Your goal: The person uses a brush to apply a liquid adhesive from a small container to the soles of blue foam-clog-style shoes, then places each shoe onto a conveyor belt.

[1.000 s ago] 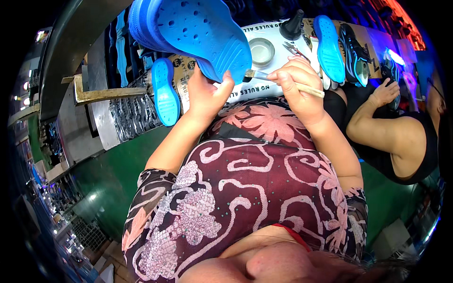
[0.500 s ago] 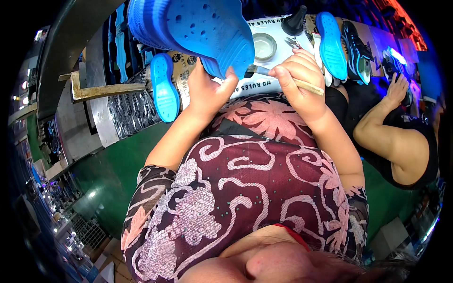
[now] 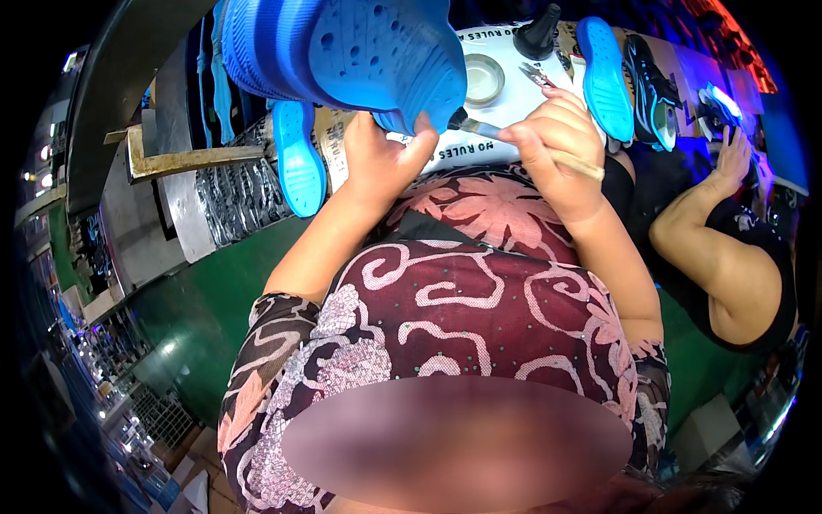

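Close in front of me, at the top, is a large blue foam shoe sole [image 3: 377,56] with small holes and ribbed edges. My left hand [image 3: 381,158] grips its lower end, thumb on the near face and fingers mostly hidden. Between the fingers of my right hand [image 3: 561,146] is a flat brush [image 3: 479,128] with a pale wooden handle. Its dark bristles are at the sole's lower right edge; whether they touch I cannot tell. Beyond the brush, a shallow round dish [image 3: 484,81] sits on the white printed sheet [image 3: 522,98].
Blue soles lie on the bench at left [image 3: 300,163] and right [image 3: 604,81], the latter beside a black shoe [image 3: 646,94]. A black cone-shaped object [image 3: 539,34] stands behind the dish. A metal-and-wood frame [image 3: 197,163] rises at left. A co-worker's arm [image 3: 711,231] is at right.
My right hand and the brush have shifted slightly right, and the bristles now show more clearly beside the sole. The sole has tilted a little. The co-worker's hand has lowered slightly.
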The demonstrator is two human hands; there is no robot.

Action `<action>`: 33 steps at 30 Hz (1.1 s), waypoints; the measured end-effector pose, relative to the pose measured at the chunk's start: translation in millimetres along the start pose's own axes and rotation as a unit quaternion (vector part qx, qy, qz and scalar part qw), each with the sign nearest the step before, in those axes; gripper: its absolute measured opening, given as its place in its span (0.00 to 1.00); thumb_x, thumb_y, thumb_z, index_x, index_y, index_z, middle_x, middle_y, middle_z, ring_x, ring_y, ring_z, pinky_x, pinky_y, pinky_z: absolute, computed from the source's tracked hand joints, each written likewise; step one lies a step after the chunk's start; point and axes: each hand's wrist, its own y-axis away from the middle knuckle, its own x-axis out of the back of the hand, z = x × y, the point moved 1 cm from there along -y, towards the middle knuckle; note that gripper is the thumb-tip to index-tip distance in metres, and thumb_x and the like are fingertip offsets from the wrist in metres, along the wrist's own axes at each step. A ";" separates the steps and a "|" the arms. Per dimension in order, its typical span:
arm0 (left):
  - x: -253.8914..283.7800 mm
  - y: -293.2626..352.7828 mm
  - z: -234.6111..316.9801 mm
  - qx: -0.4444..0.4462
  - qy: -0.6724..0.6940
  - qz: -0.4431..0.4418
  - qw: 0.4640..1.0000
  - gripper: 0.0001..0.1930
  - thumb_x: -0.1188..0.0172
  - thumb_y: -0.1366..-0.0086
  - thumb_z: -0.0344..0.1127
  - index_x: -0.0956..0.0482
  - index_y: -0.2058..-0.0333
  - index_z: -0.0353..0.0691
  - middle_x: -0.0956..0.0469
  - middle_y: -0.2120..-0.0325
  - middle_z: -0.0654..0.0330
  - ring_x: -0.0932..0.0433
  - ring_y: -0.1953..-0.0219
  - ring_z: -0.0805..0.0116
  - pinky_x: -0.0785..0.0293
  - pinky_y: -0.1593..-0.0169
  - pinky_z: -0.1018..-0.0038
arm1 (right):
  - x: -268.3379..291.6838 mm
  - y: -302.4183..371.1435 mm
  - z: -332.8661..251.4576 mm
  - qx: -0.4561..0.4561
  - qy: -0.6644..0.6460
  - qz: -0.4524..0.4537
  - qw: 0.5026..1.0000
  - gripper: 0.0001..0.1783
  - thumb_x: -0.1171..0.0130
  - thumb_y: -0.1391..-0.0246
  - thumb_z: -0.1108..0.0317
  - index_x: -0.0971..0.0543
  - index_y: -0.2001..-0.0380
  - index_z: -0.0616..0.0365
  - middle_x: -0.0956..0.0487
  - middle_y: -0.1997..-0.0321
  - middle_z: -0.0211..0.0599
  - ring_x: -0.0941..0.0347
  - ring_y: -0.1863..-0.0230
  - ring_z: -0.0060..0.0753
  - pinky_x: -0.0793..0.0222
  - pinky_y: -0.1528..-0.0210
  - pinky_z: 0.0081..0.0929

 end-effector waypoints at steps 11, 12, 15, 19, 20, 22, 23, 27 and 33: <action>-2.3 -8.4 2.4 -0.062 -0.021 0.009 0.998 0.16 0.40 0.55 0.22 0.24 0.63 0.32 0.22 0.69 0.55 0.23 0.71 0.65 0.26 0.66 0.74 | -0.6 0.2 -2.0 0.001 0.006 0.012 1.000 0.12 0.40 0.51 0.64 0.21 0.85 0.55 0.27 0.85 0.30 0.31 0.79 0.34 0.36 0.56 0.33; -2.7 -7.7 1.6 -0.060 -0.012 0.010 0.998 0.16 0.40 0.55 0.22 0.23 0.64 0.32 0.22 0.69 0.55 0.23 0.71 0.65 0.27 0.66 0.74 | 1.0 -0.4 -1.0 -0.006 -0.001 0.013 1.000 0.12 0.40 0.51 0.64 0.22 0.85 0.55 0.27 0.85 0.30 0.32 0.79 0.34 0.36 0.56 0.32; -5.6 -6.9 1.5 -0.067 0.005 0.013 0.998 0.15 0.41 0.55 0.22 0.22 0.64 0.32 0.22 0.69 0.55 0.23 0.70 0.64 0.27 0.66 0.73 | 1.4 -3.6 -0.1 -0.012 -0.022 0.027 0.999 0.12 0.40 0.51 0.65 0.22 0.85 0.55 0.28 0.85 0.30 0.33 0.79 0.34 0.37 0.58 0.31; -1.6 -6.3 8.2 -0.112 -0.037 -0.109 0.987 0.17 0.41 0.52 0.20 0.28 0.61 0.29 0.24 0.66 0.55 0.24 0.65 0.68 0.28 0.60 0.75 | -2.5 -4.7 -0.9 0.016 0.010 0.013 1.000 0.10 0.39 0.53 0.66 0.22 0.84 0.56 0.29 0.85 0.29 0.33 0.79 0.34 0.37 0.59 0.31; -2.7 -7.0 9.1 -0.130 -0.055 -0.127 0.982 0.17 0.41 0.52 0.20 0.28 0.60 0.29 0.24 0.65 0.55 0.24 0.65 0.68 0.28 0.59 0.75 | -1.9 -3.9 -0.7 0.024 0.016 0.017 0.999 0.09 0.38 0.53 0.66 0.22 0.84 0.55 0.29 0.85 0.29 0.33 0.79 0.34 0.37 0.58 0.31; -2.2 -11.5 13.9 -0.151 -0.083 -0.108 0.979 0.17 0.41 0.52 0.20 0.28 0.60 0.29 0.24 0.65 0.55 0.24 0.65 0.68 0.28 0.59 0.74 | 1.9 -0.1 -2.4 0.041 0.031 0.023 0.998 0.09 0.38 0.54 0.67 0.22 0.83 0.55 0.29 0.85 0.29 0.34 0.80 0.34 0.38 0.57 0.32; -1.3 -16.2 16.2 -0.161 -0.094 -0.099 0.977 0.17 0.41 0.52 0.20 0.28 0.60 0.29 0.24 0.65 0.55 0.24 0.65 0.68 0.28 0.59 0.74 | 5.0 0.0 -5.7 0.028 0.042 0.026 0.998 0.08 0.38 0.55 0.67 0.22 0.84 0.55 0.29 0.85 0.30 0.34 0.80 0.34 0.38 0.56 0.33; 7.2 -28.4 19.1 -0.150 -0.113 -0.050 0.981 0.18 0.41 0.52 0.20 0.29 0.59 0.29 0.24 0.64 0.55 0.24 0.65 0.68 0.28 0.58 0.73 | 23.5 6.2 -5.7 0.016 0.066 0.035 0.997 0.11 0.45 0.48 0.71 0.22 0.83 0.58 0.27 0.84 0.32 0.31 0.78 0.33 0.37 0.55 0.34; 45.9 -64.8 74.0 0.159 0.202 -0.080 0.963 0.28 0.42 0.45 0.26 0.40 0.45 0.29 0.29 0.52 0.48 0.28 0.48 0.60 0.35 0.43 0.63 | 42.8 24.7 18.9 -0.092 0.000 0.156 0.984 0.14 0.49 0.45 0.73 0.22 0.83 0.62 0.25 0.82 0.35 0.30 0.75 0.34 0.35 0.61 0.30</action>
